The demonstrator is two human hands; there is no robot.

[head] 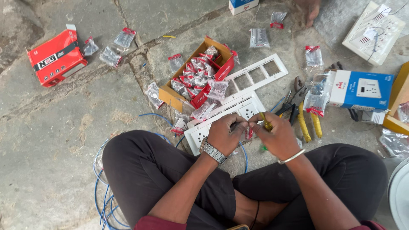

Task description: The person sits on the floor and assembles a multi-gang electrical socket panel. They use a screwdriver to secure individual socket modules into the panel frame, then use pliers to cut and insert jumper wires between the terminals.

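My left hand [226, 134], with a metal watch on the wrist, and my right hand [277, 136], with a bangle, meet over a white switch plate [238, 111] lying on the stone floor in front of my crossed legs. The right hand grips a yellow-green screwdriver [266, 124]. My left hand pinches a small part against it; what that part is stays hidden by the fingers. A blue wire [244, 154] runs under my hands.
An open red box of packeted switches [198, 72] and a white frame [255, 73] lie beyond the plate. Yellow-handled pliers [304, 121], a blue-and-white carton [362, 90], a closed red box [55, 57] and loose packets surround me. Coiled blue wire [104, 200] lies left.
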